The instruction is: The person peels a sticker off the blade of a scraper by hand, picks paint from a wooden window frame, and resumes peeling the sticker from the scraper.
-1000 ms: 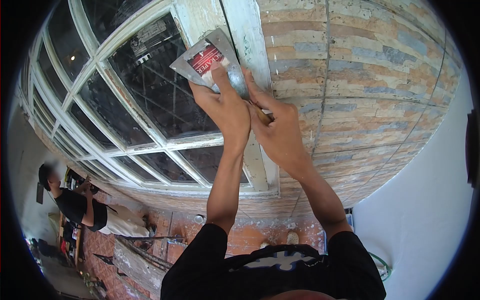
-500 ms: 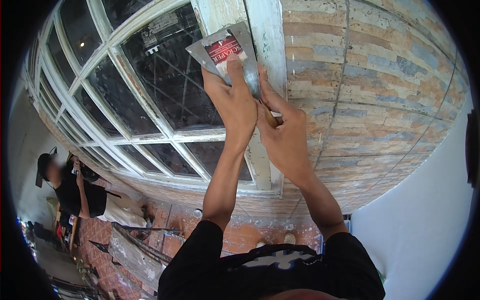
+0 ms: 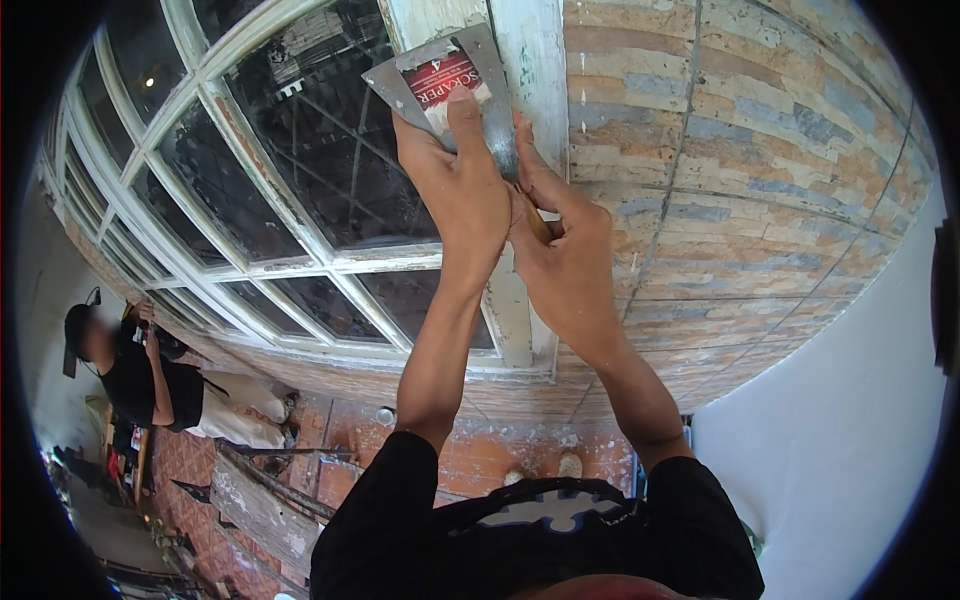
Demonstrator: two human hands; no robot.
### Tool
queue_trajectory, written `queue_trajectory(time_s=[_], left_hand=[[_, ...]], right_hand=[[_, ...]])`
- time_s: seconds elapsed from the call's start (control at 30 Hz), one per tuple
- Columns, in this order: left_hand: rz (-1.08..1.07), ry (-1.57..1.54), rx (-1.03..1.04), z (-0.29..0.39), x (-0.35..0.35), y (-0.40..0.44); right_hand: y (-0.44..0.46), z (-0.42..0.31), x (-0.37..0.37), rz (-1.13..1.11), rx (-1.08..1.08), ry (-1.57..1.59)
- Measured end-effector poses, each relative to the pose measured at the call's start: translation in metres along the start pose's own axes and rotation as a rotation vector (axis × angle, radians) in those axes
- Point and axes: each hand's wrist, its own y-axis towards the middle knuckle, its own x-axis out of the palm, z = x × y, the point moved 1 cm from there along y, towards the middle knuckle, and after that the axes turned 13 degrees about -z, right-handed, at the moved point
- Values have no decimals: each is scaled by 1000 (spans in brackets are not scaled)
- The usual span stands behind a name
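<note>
A wide metal scraper (image 3: 492, 125) with a red label lies against the white window frame (image 3: 535, 60), whose paint is worn and chipped. My left hand (image 3: 465, 200) grips its blade, thumb pressed on the label and fingers behind. My right hand (image 3: 570, 240) is closed around the yellowish handle (image 3: 537, 222), just below and right of the left hand. The blade's broad edge points up and left, over the frame's vertical board. The fingers behind the blade are hidden.
Glass panes (image 3: 330, 150) with white bars stretch to the left. A stone-patterned wall (image 3: 740, 190) stands at right, beside a plain white wall (image 3: 830, 430). Paint flakes litter the tiled floor (image 3: 490, 450). At lower left are another person (image 3: 150, 385) and a worn wooden plank (image 3: 265, 510).
Both hands and the scraper have shifted slightly up and left in the view. The grip looks the same, and the whole scene has moved a little with the camera.
</note>
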Motion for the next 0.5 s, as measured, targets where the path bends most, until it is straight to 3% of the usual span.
queue_trajectory(time_s=[0.27, 0.5], left_hand=[[-7, 22, 71, 0, 6, 9], [-40, -77, -23, 4, 8, 1]], right_hand=[[6, -3, -5, 6, 10, -33], [2, -3, -9, -12, 45, -33]])
